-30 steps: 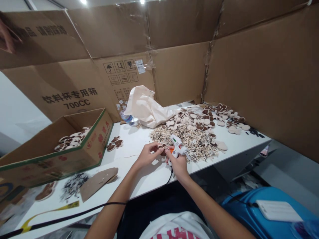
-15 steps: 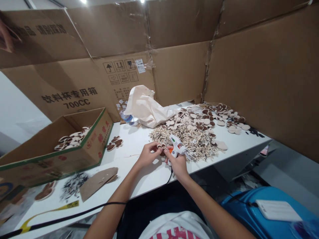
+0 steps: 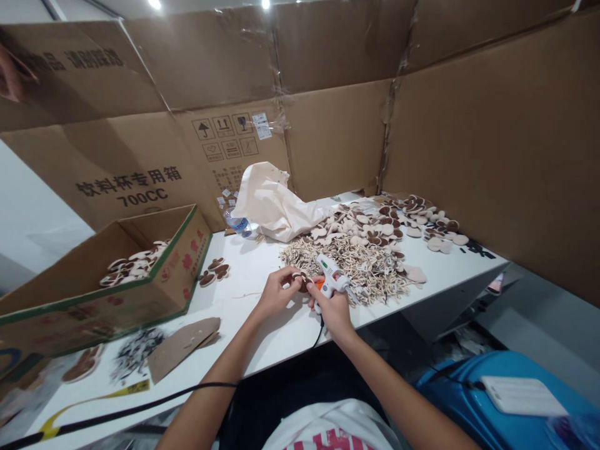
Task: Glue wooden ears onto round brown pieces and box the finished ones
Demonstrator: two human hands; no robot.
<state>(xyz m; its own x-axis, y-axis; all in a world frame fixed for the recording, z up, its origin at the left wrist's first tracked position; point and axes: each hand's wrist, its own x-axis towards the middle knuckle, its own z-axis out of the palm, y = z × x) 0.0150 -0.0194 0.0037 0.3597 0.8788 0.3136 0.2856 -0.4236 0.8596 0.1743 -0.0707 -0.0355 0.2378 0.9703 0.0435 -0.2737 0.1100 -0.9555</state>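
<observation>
Between my two hands is a small brown felt piece with a pale edge (image 3: 300,281), partly hidden by fingers. My left hand (image 3: 277,290) pinches it from the left side. A white glue gun with an orange nozzle collar (image 3: 332,275) rests in my right hand (image 3: 334,306), its handle in the closed fingers. The right thumb and fingertips also touch the felt piece. Just behind the hands spreads a pile of short cream strings (image 3: 356,269), dark at some ends. Beyond it lie many brown and cream felt pieces (image 3: 375,225).
A cardboard box (image 3: 187,275) with felt pieces inside stands at left. Several brown pieces (image 3: 215,272) lie beside it. A white cloth bag (image 3: 276,203) and a bottle (image 3: 239,223) sit at the back. Cardboard walls (image 3: 340,137) enclose the table. Another person's hand (image 3: 12,75) shows upper left.
The view has shifted very slightly. Both hands keep nearly the same place, with the felt piece turned a little between the fingers.
</observation>
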